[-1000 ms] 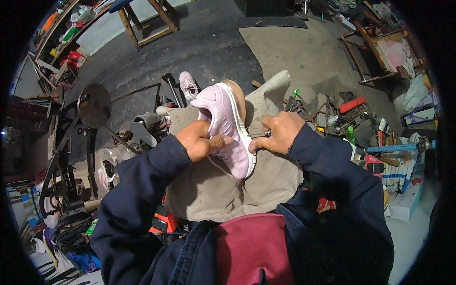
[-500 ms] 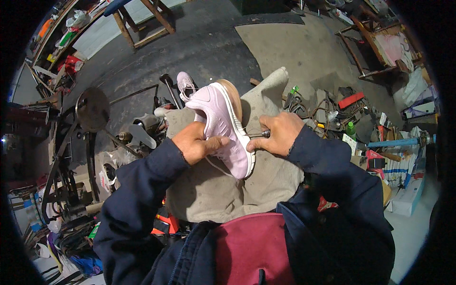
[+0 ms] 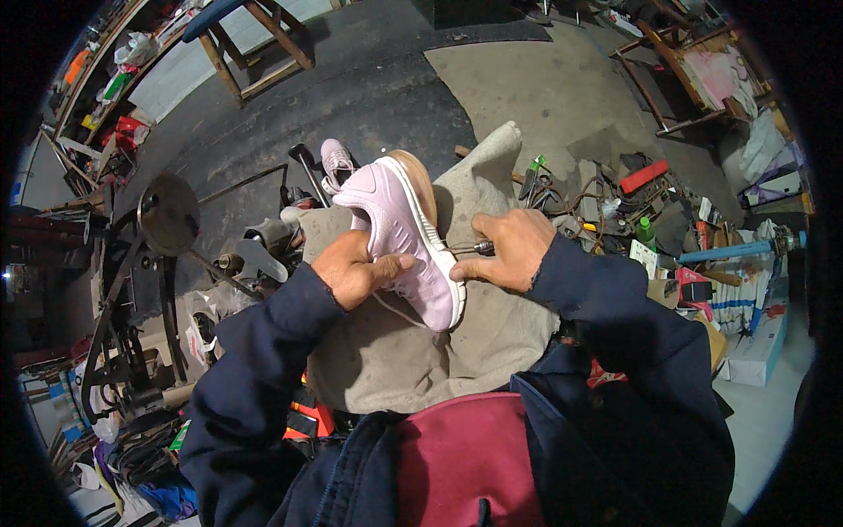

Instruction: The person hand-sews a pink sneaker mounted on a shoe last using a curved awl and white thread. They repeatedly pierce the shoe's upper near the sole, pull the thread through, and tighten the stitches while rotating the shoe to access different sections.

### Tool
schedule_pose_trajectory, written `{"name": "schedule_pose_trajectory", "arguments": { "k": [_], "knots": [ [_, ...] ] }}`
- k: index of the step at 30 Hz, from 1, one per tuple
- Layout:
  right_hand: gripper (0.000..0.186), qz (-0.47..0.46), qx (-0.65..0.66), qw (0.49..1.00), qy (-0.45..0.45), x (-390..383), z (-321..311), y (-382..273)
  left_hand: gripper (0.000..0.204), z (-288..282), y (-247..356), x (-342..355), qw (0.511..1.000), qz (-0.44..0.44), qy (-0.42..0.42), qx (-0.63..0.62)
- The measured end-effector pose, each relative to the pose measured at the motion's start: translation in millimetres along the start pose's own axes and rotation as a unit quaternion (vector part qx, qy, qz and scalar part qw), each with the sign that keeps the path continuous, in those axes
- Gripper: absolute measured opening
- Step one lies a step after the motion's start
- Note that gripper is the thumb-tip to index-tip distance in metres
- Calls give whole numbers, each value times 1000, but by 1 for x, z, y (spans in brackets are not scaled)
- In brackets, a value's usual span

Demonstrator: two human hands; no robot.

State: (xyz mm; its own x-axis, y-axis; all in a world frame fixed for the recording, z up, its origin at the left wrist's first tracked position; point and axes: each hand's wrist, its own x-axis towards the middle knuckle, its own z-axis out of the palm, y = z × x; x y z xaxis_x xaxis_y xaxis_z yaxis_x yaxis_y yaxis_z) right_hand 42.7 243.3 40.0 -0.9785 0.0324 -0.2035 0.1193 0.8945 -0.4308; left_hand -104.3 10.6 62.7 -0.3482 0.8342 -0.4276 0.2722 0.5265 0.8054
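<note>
A pink sneaker (image 3: 386, 202) with a white sole lies on its side over my lap, its sole turned to the right. My left hand (image 3: 347, 272) grips it at the opening, the fingers inside and hidden, the thumb pressed on the upper. In my right hand (image 3: 516, 253) is an awl-like tool (image 3: 482, 249) with a thin metal shaft pointing at the sole's edge. Whether its tip is in the sole I cannot tell. My right thumb touches the sole near the toe. A tan piece (image 3: 416, 180) shows behind the heel, and a pale lace hangs below the shoe.
A beige cloth (image 3: 378, 373) covers my lap. Beyond it lies a second pink sneaker (image 3: 335, 158). A black metal machine with a round disc (image 3: 169, 213) stands at left. Tools, a red block (image 3: 644, 176) and a green bottle (image 3: 645, 231) clutter the right. A wooden stool (image 3: 250, 53) stands farther off.
The whole picture has shifted slightly left. Both hands keep their grips, and the sneaker and tool stay nearly in the same place against each other.
</note>
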Motion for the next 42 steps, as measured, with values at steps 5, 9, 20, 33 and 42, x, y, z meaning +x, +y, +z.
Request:
{"name": "schedule_pose_trajectory", "arguments": {
  "k": [5,9,20,33,42],
  "knots": [
    [67,-20,58,998,-1,4,3,0,40,0,-1,0,1000,-16,2,7],
    [67,9,55,998,-12,6,5,8,40,5,-7,1,1000,5,23,-4],
    [83,124,-40,991,-10,-22,5,40,39,19,-16,5,984,41,87,-149],
    [38,58,658,750,20,-50,30,27,37,20,-23,-4,979,22,56,-194],
    [23,64,416,900,-111,-59,14,24,30,21,-20,-3,982,39,75,-167]
  ]
}}
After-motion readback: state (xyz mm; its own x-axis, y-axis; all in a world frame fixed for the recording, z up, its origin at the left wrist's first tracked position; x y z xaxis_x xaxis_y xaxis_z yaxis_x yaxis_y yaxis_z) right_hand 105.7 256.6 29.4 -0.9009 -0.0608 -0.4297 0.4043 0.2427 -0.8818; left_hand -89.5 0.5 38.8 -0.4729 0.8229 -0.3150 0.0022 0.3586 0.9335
